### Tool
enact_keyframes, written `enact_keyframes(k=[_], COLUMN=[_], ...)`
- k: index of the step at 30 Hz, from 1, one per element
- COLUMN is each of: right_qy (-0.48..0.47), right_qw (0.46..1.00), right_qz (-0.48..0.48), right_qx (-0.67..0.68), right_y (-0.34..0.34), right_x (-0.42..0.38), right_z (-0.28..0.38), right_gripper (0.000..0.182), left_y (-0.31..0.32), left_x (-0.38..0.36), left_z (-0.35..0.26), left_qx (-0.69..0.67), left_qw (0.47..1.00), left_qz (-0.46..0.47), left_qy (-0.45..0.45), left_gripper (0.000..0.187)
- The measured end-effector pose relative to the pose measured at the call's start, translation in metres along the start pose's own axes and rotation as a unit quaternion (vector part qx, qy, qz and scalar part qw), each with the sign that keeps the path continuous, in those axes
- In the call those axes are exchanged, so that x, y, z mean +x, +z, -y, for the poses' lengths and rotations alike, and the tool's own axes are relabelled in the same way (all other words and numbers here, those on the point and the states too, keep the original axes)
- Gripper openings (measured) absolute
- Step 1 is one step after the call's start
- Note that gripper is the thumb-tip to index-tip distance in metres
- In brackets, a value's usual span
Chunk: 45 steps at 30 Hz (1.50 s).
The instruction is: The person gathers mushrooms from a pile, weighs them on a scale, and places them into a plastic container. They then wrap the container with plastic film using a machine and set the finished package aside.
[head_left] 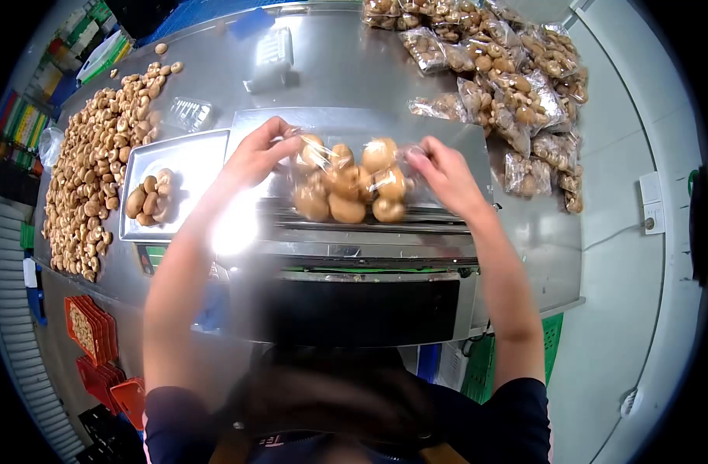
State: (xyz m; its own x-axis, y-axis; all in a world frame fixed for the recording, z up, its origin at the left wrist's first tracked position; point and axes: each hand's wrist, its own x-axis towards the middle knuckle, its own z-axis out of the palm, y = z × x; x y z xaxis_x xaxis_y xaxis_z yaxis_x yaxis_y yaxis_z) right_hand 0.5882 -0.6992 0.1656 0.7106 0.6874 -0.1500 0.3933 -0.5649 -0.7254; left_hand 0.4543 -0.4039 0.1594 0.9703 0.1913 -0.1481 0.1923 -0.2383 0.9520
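A pack of brown mushrooms (348, 182) in clear film hangs between my two hands, over the steel wrapping machine (361, 251). The fingers of my left hand (262, 152) pinch the film at the pack's left end. At its right end, my right hand (446, 172) has the film between thumb and fingers. Motion blurs the pack and both hands a little. Left of the machine, a metal tray (195, 174) holds a small group of loose mushrooms (149, 199).
A large heap of loose mushrooms (98, 170) lies at the left. Many wrapped packs (524, 100) are piled at the back right. Clear plastic trays (273, 52) stand at the back. Red crates (92, 331) are at the lower left.
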Motion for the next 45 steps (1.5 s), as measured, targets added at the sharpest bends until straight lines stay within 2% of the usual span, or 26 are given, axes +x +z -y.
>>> enact_keyframes(k=[2,4,5,6,9,10,11,14,15,17,20,21,22,25,26,27,32,33,35,36,38,40,42,44,45], right_qy=[-0.029,0.063,0.071,0.096,0.194,0.229,0.223,0.114,0.057,0.007,0.048,0.061,0.028,0.066,0.068,0.079,0.108,0.105,0.1,0.102,0.109,0.141,0.148,0.127,0.132], right_qw=[0.984,0.967,0.955,0.959,0.919,0.907,0.909,0.97,0.981,0.974,0.96,0.958,0.953,0.955,0.955,0.955,0.951,0.951,0.951,0.953,0.955,0.942,0.927,0.93,0.93], right_qz=[-0.04,0.0,0.008,0.018,0.055,0.061,0.037,-0.084,-0.148,-0.224,-0.275,-0.28,-0.296,-0.288,-0.288,-0.284,-0.271,-0.271,-0.273,-0.269,-0.265,-0.272,-0.285,-0.291,-0.299], right_qx=[0.17,0.245,0.287,0.265,0.338,0.347,0.35,0.197,0.114,0.02,0.014,0.011,-0.053,-0.003,0.008,0.029,0.104,0.104,0.103,0.094,0.077,0.14,0.195,0.186,0.167], right_y=[0.003,-0.007,-0.005,0.001,0.04,0.056,0.081,0.134,0.144,0.153,0.163,0.164,0.166,0.166,0.162,0.162,0.156,0.156,0.156,0.155,0.152,0.153,0.163,0.173,0.177], right_x=[-0.054,-0.104,-0.125,-0.145,-0.171,-0.176,-0.182,-0.196,-0.198,-0.198,-0.193,-0.191,-0.188,-0.191,-0.191,-0.19,-0.188,-0.188,-0.187,-0.188,-0.19,-0.193,-0.194,-0.195,-0.195], right_z=[0.033,0.062,0.069,0.077,0.055,0.045,0.027,-0.013,-0.022,-0.029,-0.033,-0.032,-0.034,-0.038,-0.032,-0.031,-0.022,-0.022,-0.022,-0.023,-0.025,-0.024,-0.024,-0.021,-0.019], right_gripper=[0.03,0.025,0.022,0.021,0.022,0.021,0.022,0.025,0.02,0.015,0.007,0.007,0.013,0.019,0.022,0.023,0.028,0.03,0.032,0.033,0.034,0.035,0.035,0.034,0.035], left_y=[0.007,0.014,0.019,0.024,0.048,0.057,0.066,0.091,0.097,0.103,0.112,0.112,0.113,0.1,0.092,0.083,0.083,0.082,0.088,0.089,0.081,0.07,0.066,0.072,0.076], left_x=[-0.038,-0.08,-0.102,-0.12,-0.159,-0.166,-0.174,-0.195,-0.201,-0.21,-0.216,-0.214,-0.213,-0.218,-0.218,-0.219,-0.227,-0.228,-0.222,-0.223,-0.232,-0.247,-0.252,-0.242,-0.234], left_z=[-0.035,-0.055,-0.061,-0.057,-0.027,-0.007,0.021,0.057,0.066,0.089,0.099,0.098,0.092,0.094,0.097,0.093,0.09,0.089,0.08,0.083,0.083,0.083,0.085,0.077,0.083], left_qx=[-0.009,-0.008,-0.012,-0.045,-0.14,-0.142,-0.071,0.163,0.16,0.196,0.17,0.182,0.099,0.004,-0.04,-0.108,-0.046,0.012,0.046,0.02,-0.081,-0.18,-0.227,-0.272,-0.173], left_qw=[1.0,1.0,0.999,0.995,0.967,0.969,0.977,0.975,0.969,0.948,0.946,0.942,0.949,0.942,0.939,0.923,0.958,0.973,0.981,0.982,0.972,0.95,0.941,0.93,0.94], left_qz=[-0.005,0.0,0.002,0.008,-0.008,-0.011,-0.029,-0.139,-0.186,-0.249,-0.266,-0.275,-0.286,-0.287,-0.298,-0.297,-0.259,-0.207,-0.176,-0.173,-0.192,-0.209,-0.222,-0.237,-0.29], left_qy=[0.02,-0.009,-0.041,-0.087,-0.214,-0.203,-0.198,-0.056,-0.036,-0.025,-0.072,-0.055,-0.086,-0.174,-0.168,-0.222,-0.113,-0.097,-0.065,-0.077,-0.111,-0.146,-0.119,-0.067,-0.052], left_gripper=[0.022,0.021,0.02,0.02,0.019,0.017,0.015,0.013,0.015,0.018,0.027,0.029,0.039,0.049,0.056,0.058,0.025,0.008,0.008,0.009,0.008,0.006,0.009,0.011,0.008])
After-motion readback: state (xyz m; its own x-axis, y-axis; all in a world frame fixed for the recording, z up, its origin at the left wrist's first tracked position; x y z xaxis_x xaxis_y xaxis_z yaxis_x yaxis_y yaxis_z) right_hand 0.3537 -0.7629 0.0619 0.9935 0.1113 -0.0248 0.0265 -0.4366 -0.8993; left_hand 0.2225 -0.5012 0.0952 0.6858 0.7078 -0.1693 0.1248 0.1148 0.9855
